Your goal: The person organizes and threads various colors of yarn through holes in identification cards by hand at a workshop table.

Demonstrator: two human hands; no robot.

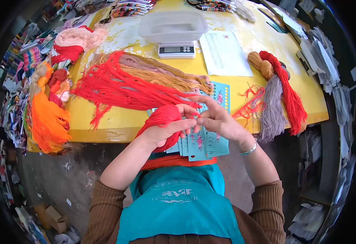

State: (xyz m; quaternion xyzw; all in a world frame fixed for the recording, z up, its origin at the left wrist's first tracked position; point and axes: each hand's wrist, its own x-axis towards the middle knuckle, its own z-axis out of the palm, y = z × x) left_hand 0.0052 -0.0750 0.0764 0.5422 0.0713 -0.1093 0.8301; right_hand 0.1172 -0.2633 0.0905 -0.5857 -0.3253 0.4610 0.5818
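Note:
My left hand (165,131) is closed around a thick bundle of red yarn (164,115) at the front edge of the table. Touching it from the right, my right hand (217,120) pinches a small loop of red strand between thumb and finger. Under and beside the hands lie turquoise cards (193,147) with punched holes and pink flower prints. Long red threads (133,87) spread over the table behind my left hand, with ochre threads (161,76) alongside them.
A scale (176,50) bears a clear plastic tub (172,26), with a printed sheet (226,53) beside it. Grey yarn (273,107) and red yarn (289,97) lie at right. Orange yarn (49,120) hangs over the left edge; papers (324,57) line the far right.

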